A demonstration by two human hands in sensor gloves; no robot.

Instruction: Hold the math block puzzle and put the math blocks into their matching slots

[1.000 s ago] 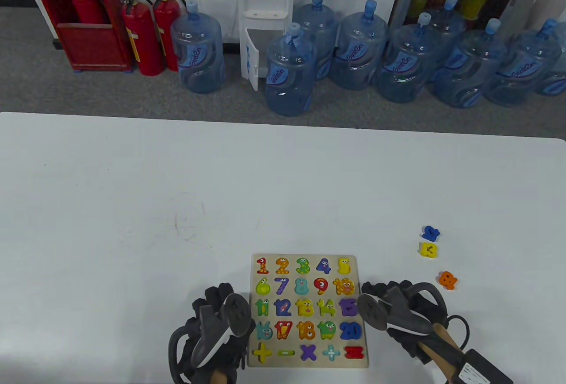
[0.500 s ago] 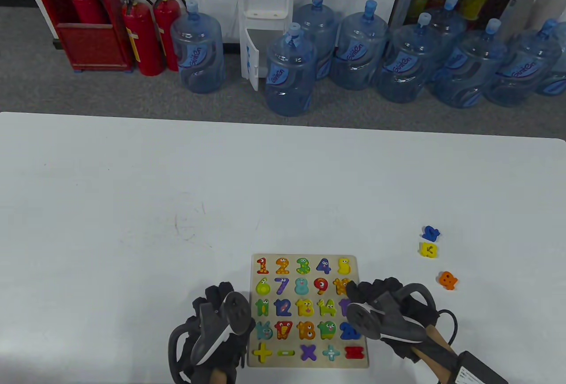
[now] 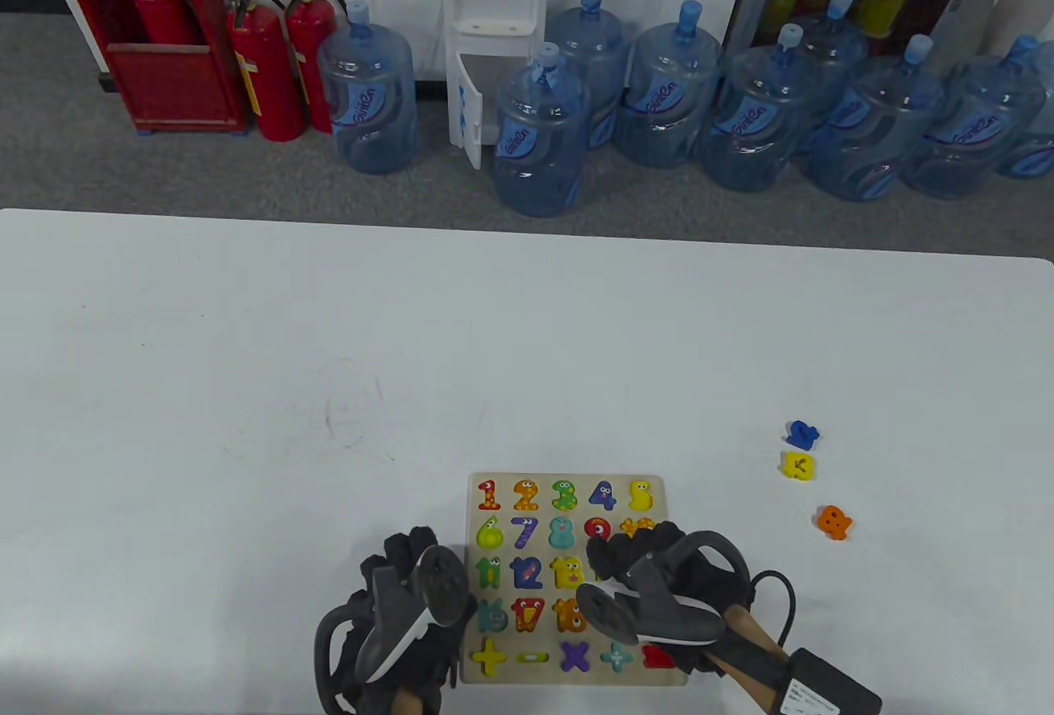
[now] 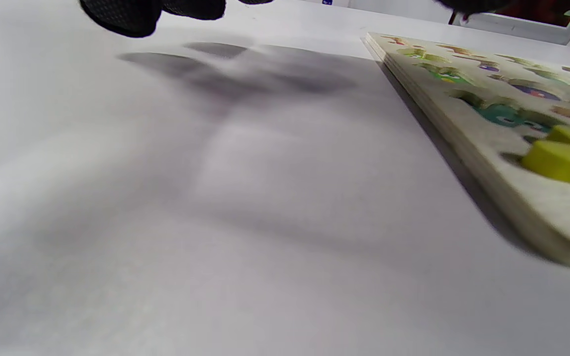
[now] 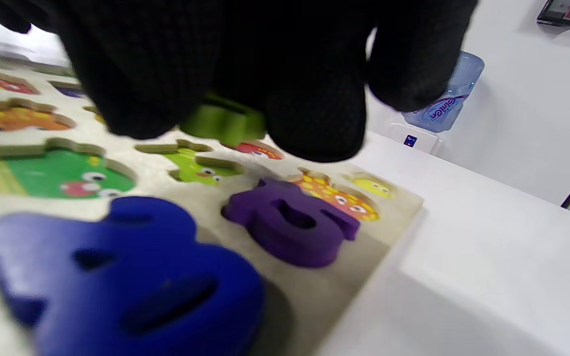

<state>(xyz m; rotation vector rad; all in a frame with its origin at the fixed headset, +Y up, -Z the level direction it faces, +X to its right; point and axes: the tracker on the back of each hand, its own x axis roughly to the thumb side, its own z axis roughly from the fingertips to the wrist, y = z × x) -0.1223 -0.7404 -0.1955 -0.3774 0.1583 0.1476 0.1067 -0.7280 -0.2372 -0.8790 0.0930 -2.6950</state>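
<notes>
Puzzle board [image 3: 568, 575] flat on counter [image 3: 247, 385] at 6 o'clock. Right grip [image 3: 638, 583] over board, fingers [image 5: 314, 113] pinching green block [image 5: 223, 123]. Left grip [image 3: 395, 608] at board's 9 o'clock edge, closure cannot tell.

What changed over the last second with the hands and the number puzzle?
The right hand moved left from the table beside the puzzle board onto its right side, fingers now on a green block. The left hand, the board and the three loose blocks stayed put.
</notes>
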